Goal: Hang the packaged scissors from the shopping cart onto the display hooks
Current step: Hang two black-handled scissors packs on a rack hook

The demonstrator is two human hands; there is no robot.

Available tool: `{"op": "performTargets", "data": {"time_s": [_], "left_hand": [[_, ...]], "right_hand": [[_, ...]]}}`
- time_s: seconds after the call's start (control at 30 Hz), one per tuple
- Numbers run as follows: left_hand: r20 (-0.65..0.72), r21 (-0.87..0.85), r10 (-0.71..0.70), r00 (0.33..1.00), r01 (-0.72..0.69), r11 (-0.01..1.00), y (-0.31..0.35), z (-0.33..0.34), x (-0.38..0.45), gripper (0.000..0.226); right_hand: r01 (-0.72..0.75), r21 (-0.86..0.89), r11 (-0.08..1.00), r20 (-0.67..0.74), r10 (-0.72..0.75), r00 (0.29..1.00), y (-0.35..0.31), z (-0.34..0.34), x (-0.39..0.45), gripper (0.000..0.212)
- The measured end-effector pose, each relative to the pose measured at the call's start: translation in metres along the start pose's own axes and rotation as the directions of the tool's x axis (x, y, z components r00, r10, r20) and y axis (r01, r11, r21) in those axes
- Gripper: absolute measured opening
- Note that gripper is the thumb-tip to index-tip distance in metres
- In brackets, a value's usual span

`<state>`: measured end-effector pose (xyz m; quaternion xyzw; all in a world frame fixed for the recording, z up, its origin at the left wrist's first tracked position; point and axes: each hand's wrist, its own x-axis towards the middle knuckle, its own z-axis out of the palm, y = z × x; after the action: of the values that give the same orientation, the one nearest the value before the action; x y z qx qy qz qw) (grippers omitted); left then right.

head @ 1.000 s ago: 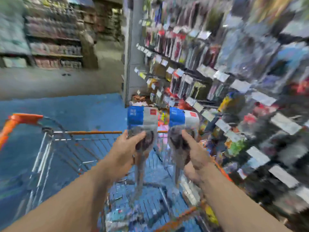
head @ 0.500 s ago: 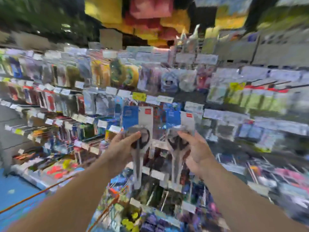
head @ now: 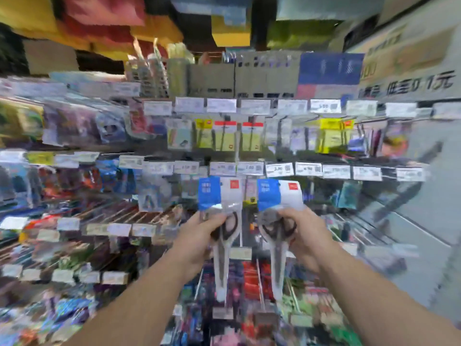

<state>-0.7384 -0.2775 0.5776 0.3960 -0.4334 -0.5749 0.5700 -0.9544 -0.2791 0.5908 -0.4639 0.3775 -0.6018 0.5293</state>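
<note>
Trouble, as I judged it, lay in threading two header cards at once: neither hand was free to steady a hook, so a pack could miss and drop. The left hand (head: 199, 239) gripped the left scissors pack (head: 220, 208) round its handles; the right hand (head: 305, 236) clasped the right scissors pack (head: 279, 208) likewise, both upright before the price-tag rail (head: 279, 169), hooks too blurred to pick out.

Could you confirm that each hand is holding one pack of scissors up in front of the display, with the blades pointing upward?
Not quite: in the head view the blades point downward. The left hand and right hand each hold one pack, left and right, before the display.
</note>
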Motion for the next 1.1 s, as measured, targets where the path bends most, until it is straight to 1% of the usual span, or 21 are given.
{"op": "performTargets", "data": {"time_s": [0.07, 0.13, 0.2, 0.23, 0.3, 0.4, 0.47, 0.53, 0.6, 0.63, 0.7, 0.73, 0.83, 0.97, 1.03, 1.1], "left_hand": [[0.019, -0.006, -0.014, 1.0, 0.014, 1.0, -0.017, 0.036, 0.009, 0.012], [0.045, -0.001, -0.024, 0.999, 0.024, 1.0, -0.033, 0.07, 0.018, 0.015], [0.057, 0.01, -0.049, 0.997, 0.048, 0.999, -0.049, 0.102, 0.026, 0.013], [0.062, 0.012, -0.055, 0.997, 0.055, 0.998, -0.056, 0.117, 0.03, 0.012], [0.076, 0.018, -0.083, 0.994, 0.082, 0.996, -0.07, 0.144, 0.039, 0.013], [0.094, 0.036, -0.11, 0.99, 0.107, 0.994, -0.088, 0.172, 0.058, 0.022], [0.113, 0.043, -0.121, 0.986, 0.117, 0.992, -0.097, 0.188, 0.073, 0.023], [0.145, 0.037, -0.137, 0.98, 0.133, 0.99, -0.104, 0.202, 0.088, 0.022], [0.161, 0.046, -0.146, 0.976, 0.14, 0.989, -0.113, 0.211, 0.104, 0.02], [0.166, 0.05, -0.15, 0.975, 0.143, 0.988, -0.119, 0.213, 0.114, 0.021], [0.191, 0.049, -0.158, 0.969, 0.151, 0.987, -0.127, 0.219, 0.131, 0.023], [0.196, 0.039, -0.159, 0.968, 0.154, 0.987, -0.131, 0.221, 0.139, 0.023], [0.194, 0.015, -0.167, 0.967, 0.167, 0.986, -0.139, 0.227, 0.158, 0.021], [0.247, 0.034, -0.201, 0.948, 0.199, 0.979, -0.146, 0.231, 0.177, 0.024], [0.278, 0.036, -0.2, 0.939, 0.198, 0.979, -0.148, 0.236, 0.184, 0.026], [0.311, 0.052, -0.199, 0.929, 0.193, 0.98, -0.149, 0.244, 0.188, 0.024]], "right_hand": [[0.012, -0.029, 1.0, -0.03, -0.012, 0.999, -0.006, -0.044, 0.002, 0.02], [0.013, -0.028, 1.0, -0.077, -0.015, 0.997, -0.012, -0.082, 0.004, 0.023], [-0.001, -0.027, 1.0, -0.126, -0.002, 0.992, -0.017, -0.114, 0.006, 0.016], [-0.005, -0.03, 1.0, -0.144, 0.001, 0.99, -0.019, -0.128, 0.007, 0.013], [-0.014, -0.029, 0.999, -0.175, 0.009, 0.985, -0.022, -0.153, 0.011, 0.022], [-0.034, -0.02, 0.999, -0.191, 0.03, 0.981, -0.021, -0.183, 0.019, 0.019], [-0.056, -0.044, 0.997, -0.22, 0.045, 0.974, -0.019, -0.2, 0.027, 0.023], [-0.054, -0.037, 0.998, -0.243, 0.043, 0.969, -0.017, -0.214, 0.038, 0.028], [-0.054, -0.034, 0.998, -0.243, 0.044, 0.969, -0.016, -0.222, 0.05, 0.02], [-0.055, -0.028, 0.998, -0.25, 0.047, 0.967, -0.014, -0.226, 0.057, 0.02], [-0.06, -0.016, 0.998, -0.273, 0.053, 0.96, -0.007, -0.234, 0.072, 0.032], [-0.064, -0.01, 0.998, -0.278, 0.059, 0.959, -0.006, -0.235, 0.078, 0.035], [-0.055, 0.032, 0.998, -0.236, 0.061, 0.97, -0.001, -0.237, 0.097, 0.03], [-0.061, 0.039, 0.997, -0.171, 0.067, 0.983, 0.004, -0.241, 0.116, 0.029], [-0.061, -0.01, 0.998, -0.154, 0.058, 0.986, 0.004, -0.245, 0.122, 0.026], [-0.058, -0.06, 0.996, -0.173, 0.047, 0.984, 0.005, -0.254, 0.126, 0.023]]}}
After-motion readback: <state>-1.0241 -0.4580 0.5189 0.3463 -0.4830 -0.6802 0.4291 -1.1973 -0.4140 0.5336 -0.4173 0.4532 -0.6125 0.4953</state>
